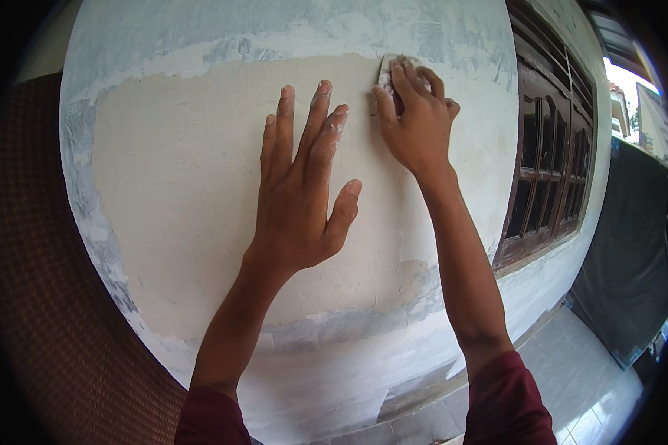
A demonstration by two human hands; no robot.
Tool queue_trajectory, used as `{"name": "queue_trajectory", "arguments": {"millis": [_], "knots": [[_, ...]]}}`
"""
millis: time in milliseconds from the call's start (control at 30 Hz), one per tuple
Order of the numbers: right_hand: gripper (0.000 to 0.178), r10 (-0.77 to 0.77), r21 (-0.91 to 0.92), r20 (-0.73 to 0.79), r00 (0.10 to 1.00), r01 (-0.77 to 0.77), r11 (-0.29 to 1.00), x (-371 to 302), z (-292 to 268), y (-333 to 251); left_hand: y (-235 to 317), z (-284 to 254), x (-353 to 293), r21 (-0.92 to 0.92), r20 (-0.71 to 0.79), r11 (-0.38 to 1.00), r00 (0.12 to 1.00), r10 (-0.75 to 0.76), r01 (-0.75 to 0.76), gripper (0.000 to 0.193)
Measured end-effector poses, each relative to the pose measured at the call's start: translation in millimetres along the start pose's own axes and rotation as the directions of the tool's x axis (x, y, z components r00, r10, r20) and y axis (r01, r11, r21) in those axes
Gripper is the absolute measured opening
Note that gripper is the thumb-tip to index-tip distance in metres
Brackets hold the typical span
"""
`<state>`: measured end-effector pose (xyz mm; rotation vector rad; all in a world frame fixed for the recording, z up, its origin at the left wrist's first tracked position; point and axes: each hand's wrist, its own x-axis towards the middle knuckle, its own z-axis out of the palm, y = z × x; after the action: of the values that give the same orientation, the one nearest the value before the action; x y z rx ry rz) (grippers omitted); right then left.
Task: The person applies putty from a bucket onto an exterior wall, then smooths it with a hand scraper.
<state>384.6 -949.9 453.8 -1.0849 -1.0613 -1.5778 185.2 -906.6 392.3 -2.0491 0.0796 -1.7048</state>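
Before me stands a wall point(178, 178) with a broad cream patch of filler, edged by white and bluish-grey smears. My right hand point(419, 119) is at the upper edge of that patch, fingers bent over a thin flat scraper point(384, 73) smeared with white. Only the scraper's left edge shows; my fingers hide the rest. Lower and to the left, my left hand point(297, 178) is spread flat in front of the patch, holding nothing. White residue marks its fingertips. Whether its palm touches the wall, I cannot tell.
A brown wooden window point(545, 148) with dark panes is set into the wall on the right. Beyond it hangs a dark sheet point(627, 252) above grey floor tiles point(579, 371). Brown woven matting point(44, 259) borders the wall on the left.
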Motion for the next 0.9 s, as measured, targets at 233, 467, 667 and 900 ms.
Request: {"name": "queue_trajectory", "arguments": {"millis": [233,467,667,900], "knots": [[0.045,0.039,-0.016,0.142,0.989,-0.037,0.999,-62.3,-14.6,-14.7,-3.4,-14.1,-10.9,0.022,0.027,1.000,1.000,-0.006,0.006,0.069],[0.046,0.001,-0.007,0.060,0.998,0.000,1.000,-17.8,10.3,-11.1,5.7,-6.5,-14.2,-0.039,0.004,0.997,0.998,-0.062,0.062,0.069],[0.047,0.039,-0.016,0.160,0.986,-0.037,0.999,-55.6,-7.5,-16.5,0.4,-8.4,-28.7,-0.077,0.036,0.994,0.997,-0.069,0.072,0.069],[0.046,0.020,0.026,0.161,0.987,-0.024,0.999,-41.7,-2.4,-17.2,7.9,-0.7,-39.2,-0.198,0.008,0.972,0.992,-0.124,0.123,0.067]]}}
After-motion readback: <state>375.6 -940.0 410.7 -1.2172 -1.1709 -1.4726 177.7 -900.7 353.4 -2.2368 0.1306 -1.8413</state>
